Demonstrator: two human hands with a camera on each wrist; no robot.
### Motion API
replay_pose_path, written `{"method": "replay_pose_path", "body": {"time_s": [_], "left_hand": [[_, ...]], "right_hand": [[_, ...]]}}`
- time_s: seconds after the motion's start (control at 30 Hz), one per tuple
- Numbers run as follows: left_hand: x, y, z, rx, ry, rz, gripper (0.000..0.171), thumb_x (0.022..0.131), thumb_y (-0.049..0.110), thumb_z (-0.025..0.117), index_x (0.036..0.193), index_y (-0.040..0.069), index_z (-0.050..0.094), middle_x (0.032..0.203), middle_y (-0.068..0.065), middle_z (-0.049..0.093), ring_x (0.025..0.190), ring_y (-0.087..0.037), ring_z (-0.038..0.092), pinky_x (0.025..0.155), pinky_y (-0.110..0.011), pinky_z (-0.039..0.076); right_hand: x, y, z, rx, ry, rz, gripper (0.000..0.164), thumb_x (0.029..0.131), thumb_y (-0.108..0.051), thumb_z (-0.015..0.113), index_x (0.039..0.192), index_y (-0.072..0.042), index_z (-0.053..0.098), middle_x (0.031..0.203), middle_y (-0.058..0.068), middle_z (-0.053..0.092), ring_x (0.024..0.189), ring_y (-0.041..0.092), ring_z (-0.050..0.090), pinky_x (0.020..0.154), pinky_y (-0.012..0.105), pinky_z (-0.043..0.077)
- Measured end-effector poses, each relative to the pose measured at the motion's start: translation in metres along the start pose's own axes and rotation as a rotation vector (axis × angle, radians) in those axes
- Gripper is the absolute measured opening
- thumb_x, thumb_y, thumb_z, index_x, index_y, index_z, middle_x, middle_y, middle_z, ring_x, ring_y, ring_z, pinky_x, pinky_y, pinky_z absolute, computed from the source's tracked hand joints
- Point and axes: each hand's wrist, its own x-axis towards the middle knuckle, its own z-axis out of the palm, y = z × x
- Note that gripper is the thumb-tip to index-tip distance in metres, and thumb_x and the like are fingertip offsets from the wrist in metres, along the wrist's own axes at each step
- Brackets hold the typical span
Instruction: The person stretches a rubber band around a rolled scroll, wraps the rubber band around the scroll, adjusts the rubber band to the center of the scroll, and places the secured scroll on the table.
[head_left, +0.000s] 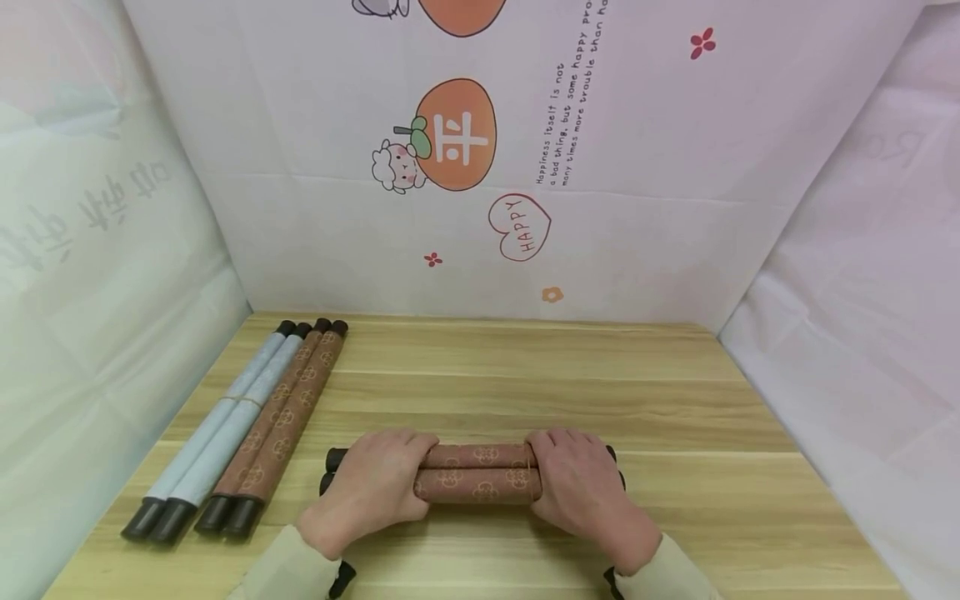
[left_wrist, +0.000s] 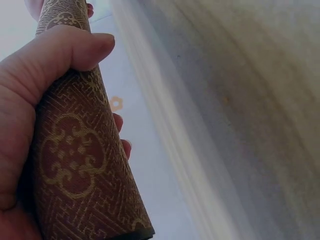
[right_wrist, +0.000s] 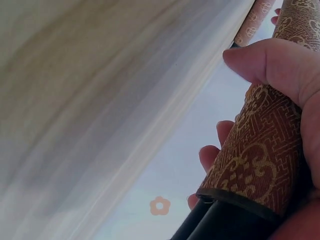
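Observation:
Two rolled brown scrolls (head_left: 477, 483) with gold patterns and black end knobs lie side by side crosswise in front of me. My left hand (head_left: 378, 483) grips the pair toward its left end, thumb over the near roll in the left wrist view. Toward the other end, my right hand (head_left: 581, 492) holds both rolls, with its fingertips (right_wrist: 209, 157) curled round from the far side. A thin band (head_left: 531, 471) circles the pair beside the right hand. Patterned cloth (left_wrist: 72, 155) fills much of the left wrist view, and a black knob (right_wrist: 225, 220) shows in the right one.
On the table's left lie two pale blue scrolls (head_left: 225, 417) tied with a thin band, alongside two more brown scrolls (head_left: 281, 421), all slanting away from me. White printed cloth (head_left: 622, 250) stands behind the wooden table (head_left: 600, 383) and along both sides.

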Motion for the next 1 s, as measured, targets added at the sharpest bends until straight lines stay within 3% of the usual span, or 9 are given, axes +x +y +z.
{"method": "replay_pose_path", "body": {"time_s": [0.2, 0.43, 0.8, 1.0], "left_hand": [[0.000, 0.003, 0.000, -0.022, 0.016, -0.004, 0.055, 0.064, 0.033, 0.086, 0.115, 0.018, 0.071, 0.095, 0.005, 0.071, 0.085, -0.014, 0.066, 0.076, -0.039, 0.056], [0.001, 0.007, -0.001, -0.015, 0.037, 0.008, 0.052, 0.064, 0.033, 0.085, 0.112, 0.019, 0.071, 0.092, 0.006, 0.071, 0.082, -0.013, 0.065, 0.072, -0.038, 0.055], [0.002, 0.009, 0.000, -0.017, 0.043, 0.025, 0.048, 0.063, 0.032, 0.085, 0.107, 0.021, 0.070, 0.088, 0.008, 0.068, 0.076, -0.011, 0.062, 0.066, -0.037, 0.053], [0.004, 0.012, 0.000, -0.042, 0.041, 0.033, 0.045, 0.064, 0.031, 0.086, 0.105, 0.021, 0.069, 0.086, 0.009, 0.067, 0.073, -0.009, 0.060, 0.064, -0.035, 0.052]], "right_hand": [[0.001, -0.001, 0.000, -0.016, -0.011, 0.009, 0.046, 0.069, -0.033, 0.084, 0.107, -0.016, 0.064, 0.098, 0.003, 0.069, 0.097, 0.028, 0.068, 0.090, 0.051, 0.055], [0.005, -0.008, -0.001, -0.045, -0.047, 0.019, 0.059, 0.064, -0.040, 0.091, 0.109, -0.014, 0.064, 0.100, 0.005, 0.069, 0.100, 0.030, 0.068, 0.096, 0.054, 0.052], [0.005, -0.013, 0.003, -0.061, 0.032, -0.021, 0.064, 0.061, -0.046, 0.090, 0.108, -0.012, 0.064, 0.100, 0.007, 0.070, 0.100, 0.030, 0.069, 0.093, 0.051, 0.054], [0.006, -0.017, 0.002, -0.058, 0.039, -0.020, 0.062, 0.065, -0.055, 0.087, 0.106, -0.014, 0.064, 0.097, 0.004, 0.070, 0.097, 0.028, 0.069, 0.090, 0.051, 0.055]]}}
